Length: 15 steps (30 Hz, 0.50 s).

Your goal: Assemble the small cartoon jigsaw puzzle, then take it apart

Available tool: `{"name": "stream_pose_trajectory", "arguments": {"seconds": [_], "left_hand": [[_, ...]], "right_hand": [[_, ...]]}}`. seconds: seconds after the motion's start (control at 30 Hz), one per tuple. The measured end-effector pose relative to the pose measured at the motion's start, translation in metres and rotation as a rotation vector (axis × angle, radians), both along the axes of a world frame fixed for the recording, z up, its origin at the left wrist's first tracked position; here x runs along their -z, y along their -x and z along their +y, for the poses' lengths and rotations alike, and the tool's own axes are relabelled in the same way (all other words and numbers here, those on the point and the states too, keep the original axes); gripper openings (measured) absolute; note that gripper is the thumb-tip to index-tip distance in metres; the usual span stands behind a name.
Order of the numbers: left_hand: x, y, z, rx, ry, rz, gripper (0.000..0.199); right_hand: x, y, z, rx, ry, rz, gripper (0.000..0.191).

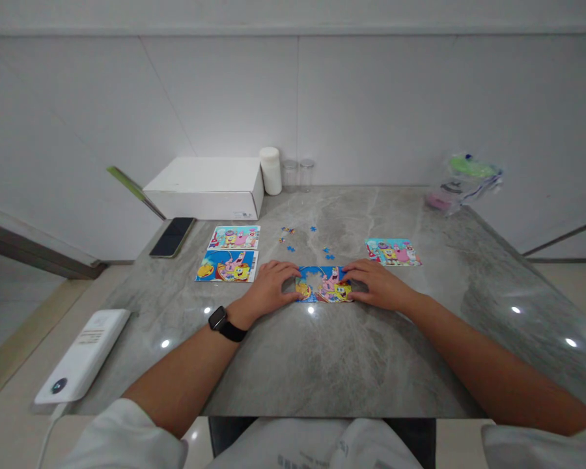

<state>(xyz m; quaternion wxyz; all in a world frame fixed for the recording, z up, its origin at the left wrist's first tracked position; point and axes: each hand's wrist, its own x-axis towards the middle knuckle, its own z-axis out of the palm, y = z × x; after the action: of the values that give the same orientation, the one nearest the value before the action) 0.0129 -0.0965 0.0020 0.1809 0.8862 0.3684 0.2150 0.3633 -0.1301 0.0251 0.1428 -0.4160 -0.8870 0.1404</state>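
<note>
A partly assembled jigsaw puzzle (pixel 329 291) with colourful cartoon figures lies flat on the grey table. Grey shows through a gap in its upper left part. My left hand (pixel 272 286) grips its left edge, thumb at the lower corner and fingers at the upper one. At the opposite edge, my right hand (pixel 378 283) holds the puzzle the same way. Just beyond it lie several loose pieces, among them a blue puzzle piece (pixel 329 256) and another blue piece (pixel 291 249). Left of my left hand is a picture card (pixel 227 267) with a matching scene.
A second picture card (pixel 234 238) adjoins the first. At the right lies another cartoon picture (pixel 393 252). Farther back stand a white box (pixel 202 189), a white bottle (pixel 271 171) and clear jars (pixel 306 176). A phone (pixel 173 237), a white device (pixel 84 355) and a plastic bag (pixel 461 185) rest near the edges.
</note>
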Motion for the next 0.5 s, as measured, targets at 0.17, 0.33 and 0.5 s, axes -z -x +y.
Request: {"name": "stream_pose_trajectory", "arguments": {"seconds": [0.17,0.33,0.5], "left_hand": [[-0.003,-0.002,-0.001,-0.005,0.001,-0.054,0.04],[-0.007,-0.004,0.0,-0.055,-0.016,-0.195,0.03],[-0.003,-0.003,0.003,-0.156,-0.057,-0.293,0.021]], "right_hand": [[-0.004,0.007,0.004,-0.007,-0.042,0.01,0.026],[-0.016,0.012,0.013,0.03,-0.119,-0.011,0.024],[-0.019,0.009,0.027,0.145,-0.171,-0.031,0.025]]}}
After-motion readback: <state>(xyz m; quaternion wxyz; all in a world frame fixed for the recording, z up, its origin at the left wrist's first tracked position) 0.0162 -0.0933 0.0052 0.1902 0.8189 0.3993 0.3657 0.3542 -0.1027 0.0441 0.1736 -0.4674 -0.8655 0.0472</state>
